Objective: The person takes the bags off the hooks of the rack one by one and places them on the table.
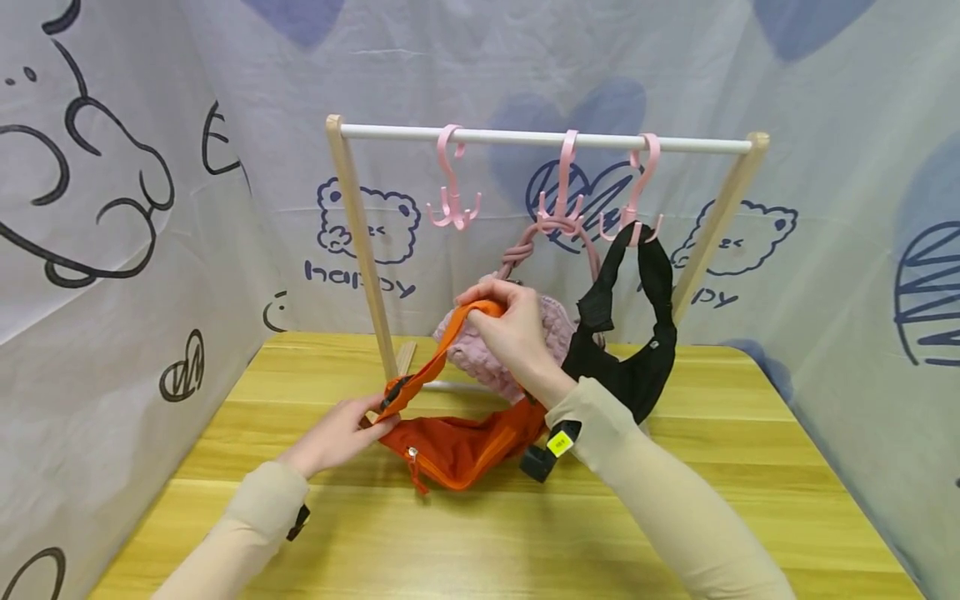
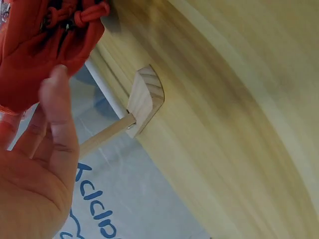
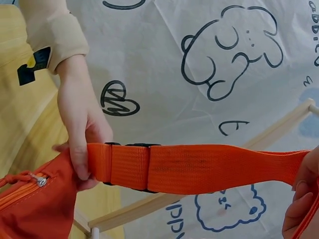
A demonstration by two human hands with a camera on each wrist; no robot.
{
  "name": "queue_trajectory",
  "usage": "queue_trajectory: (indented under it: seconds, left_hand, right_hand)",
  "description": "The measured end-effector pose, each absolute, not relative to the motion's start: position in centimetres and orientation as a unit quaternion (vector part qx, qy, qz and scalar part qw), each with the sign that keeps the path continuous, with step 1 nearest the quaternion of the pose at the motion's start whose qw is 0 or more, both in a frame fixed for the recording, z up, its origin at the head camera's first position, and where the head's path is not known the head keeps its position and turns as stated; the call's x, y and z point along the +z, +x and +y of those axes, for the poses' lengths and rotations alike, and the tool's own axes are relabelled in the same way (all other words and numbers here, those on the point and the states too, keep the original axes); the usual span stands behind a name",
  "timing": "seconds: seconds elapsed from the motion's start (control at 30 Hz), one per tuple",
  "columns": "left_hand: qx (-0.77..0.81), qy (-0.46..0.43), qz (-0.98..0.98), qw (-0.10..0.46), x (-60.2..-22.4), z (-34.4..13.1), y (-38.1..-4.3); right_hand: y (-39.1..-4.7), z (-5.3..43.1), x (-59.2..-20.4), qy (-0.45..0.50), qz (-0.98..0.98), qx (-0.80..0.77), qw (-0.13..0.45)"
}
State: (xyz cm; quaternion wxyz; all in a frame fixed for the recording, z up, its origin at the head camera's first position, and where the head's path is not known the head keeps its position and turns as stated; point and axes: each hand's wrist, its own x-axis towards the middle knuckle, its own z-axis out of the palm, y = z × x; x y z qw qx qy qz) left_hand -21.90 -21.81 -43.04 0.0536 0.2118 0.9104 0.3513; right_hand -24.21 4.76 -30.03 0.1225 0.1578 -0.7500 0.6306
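An orange waist bag (image 1: 457,446) is held up off the table, its zipped front toward me. My left hand (image 1: 337,435) grips the bag's left end beside the black buckle (image 1: 395,392). My right hand (image 1: 517,333) pinches the strap (image 1: 431,367), raising it in an arc above the bag. Seen from the right wrist, the wide strap (image 3: 199,169) stretches between the left hand (image 3: 82,114) and the right hand (image 3: 303,199). In the left wrist view, the left hand (image 2: 42,174) touches the red-orange fabric (image 2: 55,62); part of its fingers is hidden behind the bag.
Behind stands a wooden rack with a white rail (image 1: 517,137). A pink hook (image 1: 452,187) hangs bare at its left. A pink fluffy bag (image 1: 480,354) hangs from the middle hook (image 1: 564,179), a black bag (image 1: 622,367) from the right hook (image 1: 641,183). The wooden table (image 1: 750,500) lies below.
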Motion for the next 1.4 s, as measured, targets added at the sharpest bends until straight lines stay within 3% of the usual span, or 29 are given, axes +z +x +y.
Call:
queue_trajectory:
  seconds: [0.43, 0.97, 1.1, 1.4]
  left_hand:
    - [0.532, 0.175, 0.818, 0.127, -43.4, -23.4, -22.0]
    - [0.583, 0.228, 0.757, 0.19, -38.8, -26.8, -21.5]
    - [0.574, 0.229, 0.767, 0.173, -37.9, -27.0, -21.2]
    - [0.564, 0.231, 0.791, 0.042, -36.9, -26.1, -21.0]
  right_hand:
    - [-24.0, 5.4, -31.7, 0.16, -0.776, 0.603, 0.088]
    - [-24.0, 6.1, -33.7, 0.128, -0.779, 0.612, 0.044]
    - [-24.2, 6.0, -34.7, 0.107, -0.772, 0.627, 0.016]
    - [-24.3, 5.8, -37.1, 0.097, -0.787, 0.609, 0.019]
